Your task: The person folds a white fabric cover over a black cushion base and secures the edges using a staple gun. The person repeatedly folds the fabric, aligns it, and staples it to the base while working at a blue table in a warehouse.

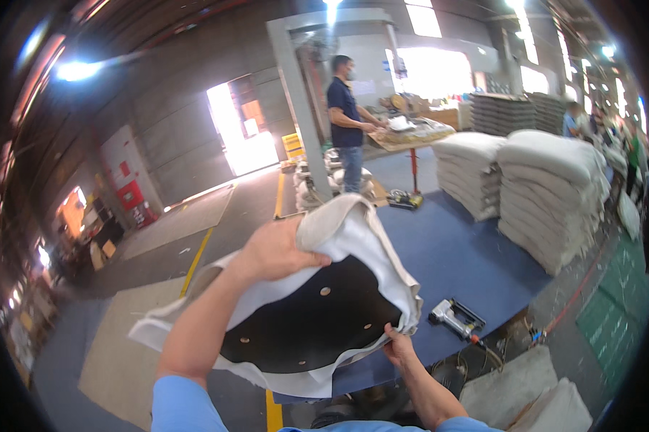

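The right hand (399,347) was closed on the near right edge of a pale fabric cover (382,234), thumb uppermost; its fingers beneath could not be made out. The left hand (274,250) was closed over the cover's upper edge, thumb against the white padding (368,248). Within the padding lay a black panel (303,320) with four small holes. The whole piece was held tilted at the blue tabletop's (454,245) near left end, concealing part of that surface; whether it touched the top could not be determined.

Just beside it, to the right, lay a staple gun (450,317), its hose (490,354) running off the near edge. Pale cloth pieces (512,381) occupied the lower right. On the left, a tan mat (123,353) covered floor beside a yellow line (198,263).

Farther off, two stacks of pale cushions (551,191) blocked the tabletop's far right side. A second tool (404,199) lay near the far edge. Beyond, a co-worker (346,115) stood at a red-legged table (429,134), beside a grey post (296,108).
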The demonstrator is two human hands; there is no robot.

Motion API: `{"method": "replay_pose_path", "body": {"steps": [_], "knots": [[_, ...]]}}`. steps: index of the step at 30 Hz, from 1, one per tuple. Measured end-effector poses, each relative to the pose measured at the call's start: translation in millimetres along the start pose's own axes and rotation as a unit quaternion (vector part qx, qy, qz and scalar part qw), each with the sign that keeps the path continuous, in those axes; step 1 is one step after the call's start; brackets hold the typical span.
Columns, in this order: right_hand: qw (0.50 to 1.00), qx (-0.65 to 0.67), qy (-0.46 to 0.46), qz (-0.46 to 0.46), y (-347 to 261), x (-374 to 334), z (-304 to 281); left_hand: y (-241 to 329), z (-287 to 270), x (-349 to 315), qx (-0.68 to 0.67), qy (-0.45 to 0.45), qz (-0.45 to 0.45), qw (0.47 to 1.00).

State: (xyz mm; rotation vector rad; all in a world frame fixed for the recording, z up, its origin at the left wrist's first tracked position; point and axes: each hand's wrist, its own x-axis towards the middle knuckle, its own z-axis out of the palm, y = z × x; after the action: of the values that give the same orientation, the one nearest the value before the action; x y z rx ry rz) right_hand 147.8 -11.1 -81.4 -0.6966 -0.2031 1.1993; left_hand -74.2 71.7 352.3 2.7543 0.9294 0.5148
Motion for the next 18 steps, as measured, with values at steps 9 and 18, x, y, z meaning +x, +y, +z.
{"method": "replay_pose_path", "body": {"steps": [9, 18], "knots": [[0.748, -0.657, -0.057, -0.078, -140, -57, -28, 58, 71, 22, 0.041, -0.077, -0.001, 0.996], [0.862, -0.300, -0.117, -0.392, -226, -72, 100, 86, 89, 42, 0.025, -0.077, 0.086, 0.993]]}}
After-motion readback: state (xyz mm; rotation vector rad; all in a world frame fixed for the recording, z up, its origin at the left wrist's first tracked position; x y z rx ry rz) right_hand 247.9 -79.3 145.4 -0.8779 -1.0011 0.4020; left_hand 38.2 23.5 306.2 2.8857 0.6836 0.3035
